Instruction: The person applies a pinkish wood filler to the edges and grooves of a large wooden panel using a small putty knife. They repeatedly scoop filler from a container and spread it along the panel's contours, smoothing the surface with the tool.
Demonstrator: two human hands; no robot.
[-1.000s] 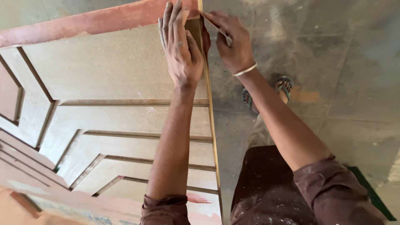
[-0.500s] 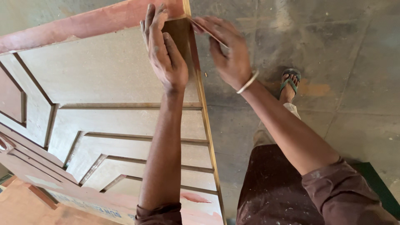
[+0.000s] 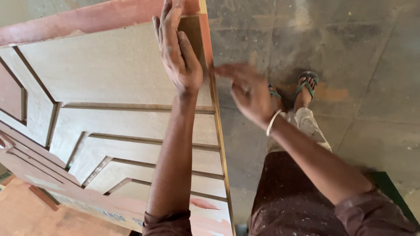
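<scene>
One large pale wooden door panel with routed angular grooves [image 3: 118, 113] stands on edge before me, leaning over the grey concrete floor [image 3: 350, 39]. Its reddish-brown top rail [image 3: 78, 19] runs along the upper border. My left hand [image 3: 177, 57] lies flat on the panel near its right edge, fingers [image 3: 168, 22] extended and held close together, steadying it. My right hand [image 3: 249, 89] is blurred just beside that thin edge strip [image 3: 216, 113]; fingers appear loosely bent, holding nothing I can make out. Judgement: edge work in hand; next move calls for firm bracing.
</scene>
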